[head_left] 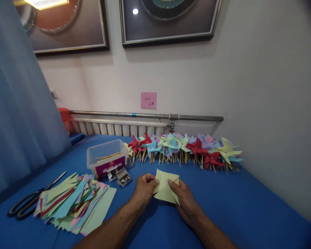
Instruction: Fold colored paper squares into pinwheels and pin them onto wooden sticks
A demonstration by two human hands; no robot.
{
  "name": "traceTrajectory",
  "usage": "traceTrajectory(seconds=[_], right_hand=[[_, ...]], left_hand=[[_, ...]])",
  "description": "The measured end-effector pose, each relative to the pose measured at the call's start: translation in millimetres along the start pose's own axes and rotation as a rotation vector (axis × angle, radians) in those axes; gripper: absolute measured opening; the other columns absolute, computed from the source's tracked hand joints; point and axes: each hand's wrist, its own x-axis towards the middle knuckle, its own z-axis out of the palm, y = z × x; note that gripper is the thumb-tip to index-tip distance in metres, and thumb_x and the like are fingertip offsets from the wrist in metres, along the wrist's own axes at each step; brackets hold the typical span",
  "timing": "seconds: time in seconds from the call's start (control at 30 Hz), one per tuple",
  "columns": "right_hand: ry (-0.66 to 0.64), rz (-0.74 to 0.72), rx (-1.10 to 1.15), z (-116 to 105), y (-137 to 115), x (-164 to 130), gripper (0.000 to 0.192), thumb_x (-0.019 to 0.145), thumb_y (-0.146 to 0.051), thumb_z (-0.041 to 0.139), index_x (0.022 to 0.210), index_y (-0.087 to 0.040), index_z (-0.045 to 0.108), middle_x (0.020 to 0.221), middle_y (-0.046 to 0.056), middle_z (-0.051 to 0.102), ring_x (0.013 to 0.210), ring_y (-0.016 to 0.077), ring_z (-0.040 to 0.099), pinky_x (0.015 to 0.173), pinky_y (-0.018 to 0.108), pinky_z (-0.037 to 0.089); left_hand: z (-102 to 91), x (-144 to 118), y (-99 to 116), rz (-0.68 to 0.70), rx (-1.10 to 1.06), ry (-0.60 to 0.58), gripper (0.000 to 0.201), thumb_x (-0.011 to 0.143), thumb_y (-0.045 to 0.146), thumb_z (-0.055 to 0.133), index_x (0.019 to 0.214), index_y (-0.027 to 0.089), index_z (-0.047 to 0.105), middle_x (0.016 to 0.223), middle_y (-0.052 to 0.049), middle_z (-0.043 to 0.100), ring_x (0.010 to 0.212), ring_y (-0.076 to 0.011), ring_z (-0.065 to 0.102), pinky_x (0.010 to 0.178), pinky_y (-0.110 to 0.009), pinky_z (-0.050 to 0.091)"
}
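A pale yellow square of paper [166, 188] with cut corners is held up over the blue table cover, between both hands. My left hand [144, 189] pinches its left edge between thumb and fingers. On the right edge, my right hand [184, 197] grips the paper with the thumb on top and the fingers beneath. Left of the hands stand two small open boxes of shiny metal pins [124, 179]. Behind them is a clear plastic tub [107, 152] with thin wooden sticks [107, 157] in it.
A heap of coloured paper pieces [75, 200] lies at the left, beside black-handled scissors [33, 199]. Many paper pinwheels on sticks [181, 147] are lined up along the back. Behind the table run a pipe [150, 116] and a radiator [119, 128]; a blue curtain [23, 103] hangs left.
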Motion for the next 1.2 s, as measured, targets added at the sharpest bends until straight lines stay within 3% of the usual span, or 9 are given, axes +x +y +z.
traceTrajectory(seconds=[0.2,0.63,0.93,1.2], right_hand=[[-0.001,-0.008,-0.003,1,-2,-1,0.045,0.071,-0.046,0.086,0.104,-0.018,0.073,0.097,0.011,0.08,0.095,0.0328,0.074,0.085,0.046,0.058],[-0.115,0.026,-0.005,4,-3,-8,0.05,0.076,-0.048,0.081,0.115,-0.019,0.071,0.101,0.01,0.079,0.098,0.0314,0.073,0.09,0.046,0.055],[0.001,-0.004,-0.04,0,4,-3,0.044,0.069,-0.04,0.087,0.103,-0.015,0.074,0.095,0.011,0.08,0.091,0.0322,0.075,0.088,0.047,0.056],[0.014,-0.006,-0.05,-2,7,-2,0.047,0.066,-0.042,0.089,0.102,-0.015,0.074,0.093,0.011,0.08,0.086,0.0308,0.075,0.082,0.044,0.057]], left_hand=[[-2.1,1,0,0.05,-0.015,0.082,0.033,0.054,0.04,0.083,0.062,0.015,0.064,0.053,0.001,0.06,0.048,-0.0093,0.047,0.05,-0.023,0.036],[-0.2,-4,3,0.075,0.023,0.087,0.028,0.059,0.037,0.08,0.064,0.016,0.062,0.056,0.001,0.061,0.048,-0.0104,0.049,0.05,-0.023,0.037],[-3.9,-1,-3,0.198,0.142,0.096,0.023,0.065,0.035,0.076,0.07,0.016,0.064,0.059,0.002,0.058,0.055,-0.0111,0.048,0.055,-0.023,0.037],[-1.3,-6,2,0.209,0.132,0.087,0.026,0.065,0.038,0.077,0.069,0.016,0.062,0.059,0.002,0.056,0.054,-0.0102,0.046,0.054,-0.022,0.037]])
